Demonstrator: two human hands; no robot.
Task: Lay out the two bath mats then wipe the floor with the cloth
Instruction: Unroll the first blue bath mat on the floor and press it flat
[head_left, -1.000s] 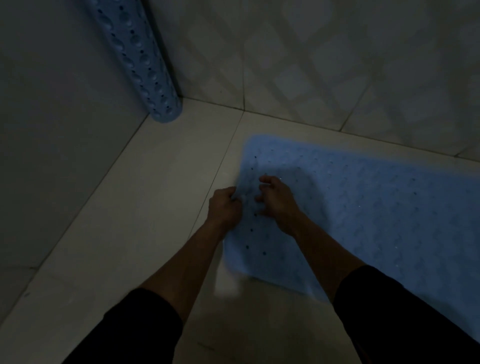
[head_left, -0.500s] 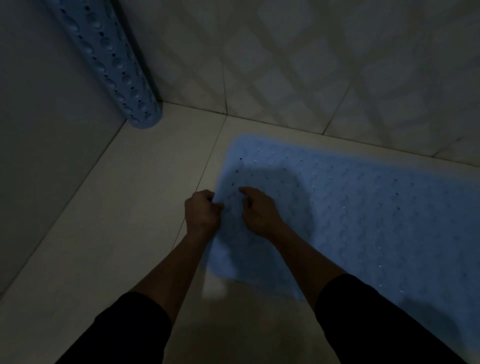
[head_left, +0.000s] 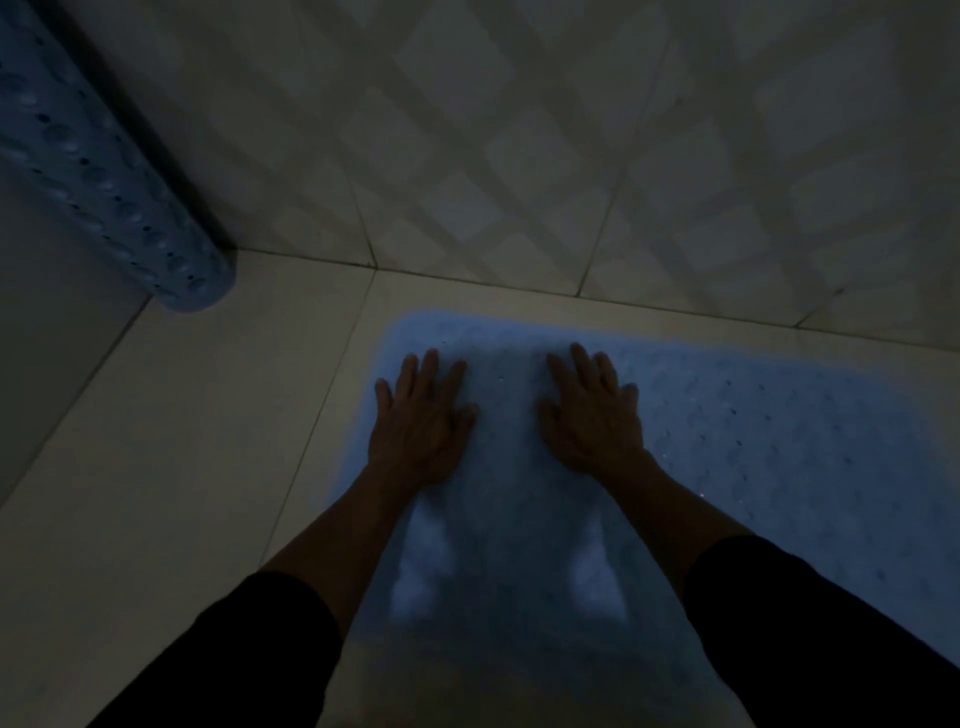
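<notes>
The flat bath mat (head_left: 753, 467), light blue, lies on the tiled floor (head_left: 171, 467). Its far edge runs close along the base of the patterned wall (head_left: 519, 130) with a thin strip of floor between; its left end stops just right of a floor grout line. Open floor extends to the left and toward the near left corner of the view. The rolled bath mat (head_left: 104, 182), also blue and perforated, leans in the corner, its lower end on the floor, well apart from the flat mat.

The left hand (head_left: 421, 415) and right hand (head_left: 592, 410) rest palm down on the mat's left end, fingers spread and extended, gripping nothing. The two are side by side with a gap between. Both forearms reach forward; dark sleeves cover the upper parts.

Half a second earlier both hands were curled and close together at the mat's left edge, pinching it; they are now flattened and set further apart. Lighting is dim.
</notes>
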